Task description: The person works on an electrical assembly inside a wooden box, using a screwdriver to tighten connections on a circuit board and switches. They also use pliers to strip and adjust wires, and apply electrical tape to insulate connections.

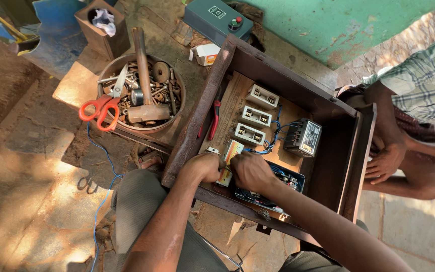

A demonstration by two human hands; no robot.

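1. My left hand (205,167) and my right hand (249,171) sit side by side at the near edge of the rusty metal box (197,118), both curled over a small pale fitting (231,151) on the wooden backboard (232,98).
2. The left fingers are closed into a loose fist beside the fitting. Something light pokes out above the knuckles, but I cannot tell what it is, or whether I truly grip it.
3. The right fingers are bent tight over the near part of the fitting; whether they pinch it or a tool is hidden under my knuckles.
4. The fitting lies at the near left of the board, just nearer than the three white fuse carriers (255,113) stacked in a row, and left of the dark terminal block (285,181).
5. I judge it light, hard and brittle, likely plastic or ceramic, so it wants holding by its side edges, not by the thin blue wires (277,132) running beside it, which are soft and would pull loose.
6. To the right on the board sits a black unit (303,137); red-handled pliers (214,118) lie along the box's left inner wall.
7. Left of the box stands a round pan (107,68) of scrap with orange scissors (104,106) and a hammer (144,85).
8. Another person's hand (386,161) rests at the far right, outside the box.
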